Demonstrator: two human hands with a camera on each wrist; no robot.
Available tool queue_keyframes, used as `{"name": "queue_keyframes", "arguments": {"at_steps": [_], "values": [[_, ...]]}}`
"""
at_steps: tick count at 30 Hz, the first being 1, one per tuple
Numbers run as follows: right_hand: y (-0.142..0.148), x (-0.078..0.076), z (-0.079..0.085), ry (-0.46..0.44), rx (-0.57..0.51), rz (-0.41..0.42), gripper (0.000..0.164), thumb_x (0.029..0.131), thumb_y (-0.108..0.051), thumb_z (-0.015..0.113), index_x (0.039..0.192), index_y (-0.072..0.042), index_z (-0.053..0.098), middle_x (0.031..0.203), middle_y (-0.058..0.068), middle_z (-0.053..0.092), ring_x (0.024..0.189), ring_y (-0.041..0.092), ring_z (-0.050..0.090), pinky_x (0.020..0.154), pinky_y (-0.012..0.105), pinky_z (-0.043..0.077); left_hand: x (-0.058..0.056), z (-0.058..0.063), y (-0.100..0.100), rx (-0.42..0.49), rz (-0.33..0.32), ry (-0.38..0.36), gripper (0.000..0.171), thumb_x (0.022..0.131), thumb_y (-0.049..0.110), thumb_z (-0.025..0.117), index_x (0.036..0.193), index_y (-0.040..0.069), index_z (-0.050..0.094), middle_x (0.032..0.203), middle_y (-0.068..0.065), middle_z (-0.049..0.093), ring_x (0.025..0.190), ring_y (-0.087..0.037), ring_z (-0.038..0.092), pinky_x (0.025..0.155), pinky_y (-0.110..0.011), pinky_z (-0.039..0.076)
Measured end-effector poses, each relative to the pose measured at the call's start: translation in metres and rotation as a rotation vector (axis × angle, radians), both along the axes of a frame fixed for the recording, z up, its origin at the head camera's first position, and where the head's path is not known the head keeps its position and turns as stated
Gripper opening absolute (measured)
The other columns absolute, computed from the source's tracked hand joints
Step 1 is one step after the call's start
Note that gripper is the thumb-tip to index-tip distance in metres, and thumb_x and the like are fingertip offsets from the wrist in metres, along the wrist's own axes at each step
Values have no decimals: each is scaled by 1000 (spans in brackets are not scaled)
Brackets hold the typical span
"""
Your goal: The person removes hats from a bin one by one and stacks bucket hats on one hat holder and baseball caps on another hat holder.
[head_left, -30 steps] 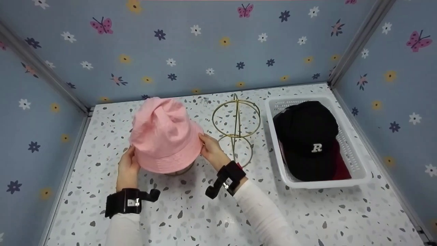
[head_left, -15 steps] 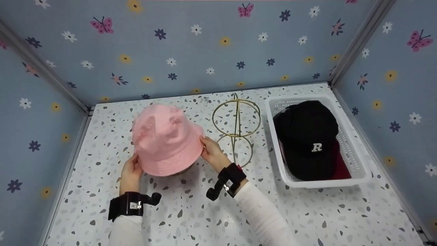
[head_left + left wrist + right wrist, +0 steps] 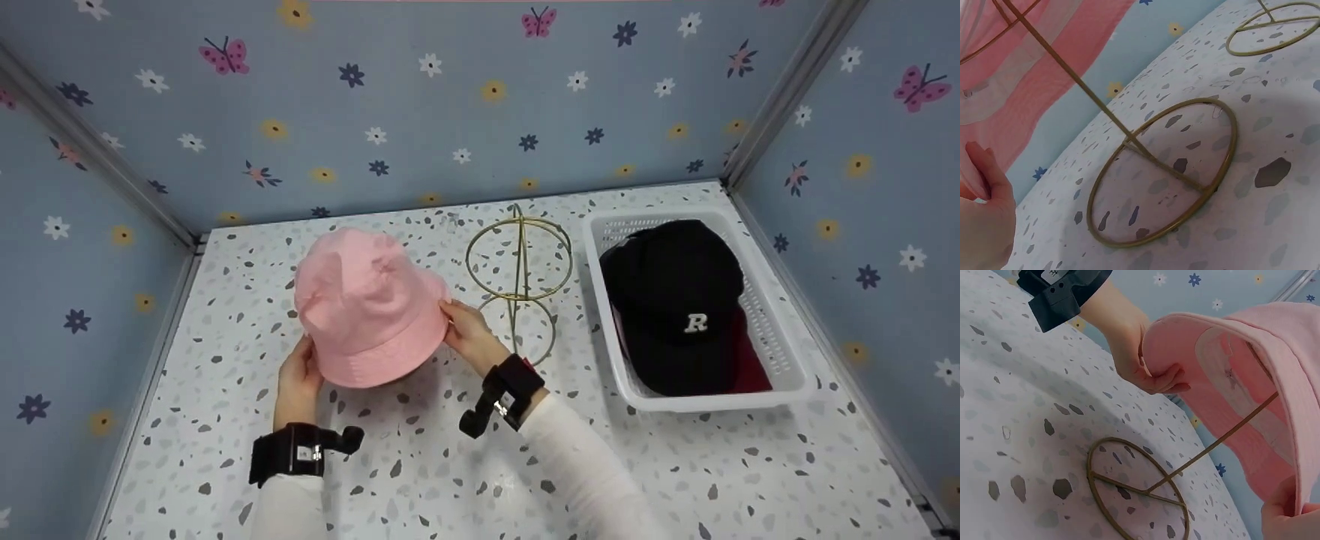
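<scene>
A pink bucket hat [image 3: 367, 300] sits over a gold wire hat stand [image 3: 1081, 84], whose upper ring is inside the crown. My left hand [image 3: 300, 375] pinches the brim on the left between thumb and fingers. On the opposite side, my right hand [image 3: 471, 330] pinches the brim too. In the right wrist view the hat's pale inner band [image 3: 1216, 363] shows, with the stand's rod running up into the crown. The stand's round base [image 3: 1092, 225] rests on the speckled tabletop.
Just right of the hat stands a second gold wire stand [image 3: 519, 259], bare. Further right, a white plastic basket [image 3: 787, 375] holds a black cap [image 3: 675, 285] with a white R and something dark red [image 3: 750, 360]. Flower-patterned walls [image 3: 420, 105] enclose the table.
The hat's crown has lost its deep folds and sits slightly lower and further right. My left hand has moved down and right with the brim; my right hand has barely shifted.
</scene>
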State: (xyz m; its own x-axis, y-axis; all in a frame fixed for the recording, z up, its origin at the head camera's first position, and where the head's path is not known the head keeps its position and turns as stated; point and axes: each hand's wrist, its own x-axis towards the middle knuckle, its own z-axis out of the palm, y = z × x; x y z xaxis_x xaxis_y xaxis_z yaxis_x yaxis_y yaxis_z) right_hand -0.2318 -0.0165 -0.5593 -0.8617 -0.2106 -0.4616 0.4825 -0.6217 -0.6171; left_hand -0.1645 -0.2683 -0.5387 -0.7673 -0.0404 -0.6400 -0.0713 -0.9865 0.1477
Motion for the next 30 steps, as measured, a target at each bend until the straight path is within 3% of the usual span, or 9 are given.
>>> {"name": "queue_keyframes", "arguments": {"at_steps": [3,7,11,16,18,22,25,30], "values": [[9,27,62,-18,298,69,32,88,-10,52,119,2,50,88,6,58,73,12,55,67,23,46,12,24,6,-163,-68,14,47,86,-5,50,128,14,44,100,-2,52,94,-9,51,82,-19,44],[23,50,100,138,557,160,41,86,-6,52,125,4,43,84,10,60,63,11,54,55,21,43,20,35,11,-525,-140,-23,56,87,1,51,137,14,32,92,3,56,87,-8,53,70,-17,46],[30,63,107,349,712,165,45,83,-3,51,125,8,41,105,23,55,72,16,58,58,23,46,25,39,22,-850,-109,-75,46,88,4,49,133,5,37,87,5,58,85,-7,55,71,-20,46],[38,69,94,558,930,167,40,83,-6,53,120,5,47,117,24,48,100,31,53,78,35,47,34,48,39,-1155,33,-133,32,88,1,44,120,-1,48,91,6,51,92,-7,49,78,-22,40],[42,74,96,603,958,174,36,83,-7,55,118,3,50,118,23,49,103,34,50,81,37,46,37,52,45,-1199,129,-137,25,86,-3,44,109,1,54,91,6,52,94,-8,47,78,-21,38],[52,92,121,665,920,219,31,85,-4,54,115,6,51,117,23,50,105,37,48,85,42,44,42,62,57,-1231,293,-94,22,84,-8,43,92,9,55,90,3,52,93,-8,47,80,-20,38],[61,103,140,725,862,287,29,87,-2,51,114,10,50,116,26,50,104,37,50,86,43,43,47,73,68,-1243,361,-53,25,84,-10,41,90,10,54,90,2,52,94,-10,47,83,-21,39],[75,108,145,838,769,352,27,88,-2,50,111,13,50,110,28,52,100,37,53,82,33,47,57,89,89,-1262,451,72,25,83,-13,39,95,4,52,93,-1,53,97,-16,45,83,-22,37]]}}
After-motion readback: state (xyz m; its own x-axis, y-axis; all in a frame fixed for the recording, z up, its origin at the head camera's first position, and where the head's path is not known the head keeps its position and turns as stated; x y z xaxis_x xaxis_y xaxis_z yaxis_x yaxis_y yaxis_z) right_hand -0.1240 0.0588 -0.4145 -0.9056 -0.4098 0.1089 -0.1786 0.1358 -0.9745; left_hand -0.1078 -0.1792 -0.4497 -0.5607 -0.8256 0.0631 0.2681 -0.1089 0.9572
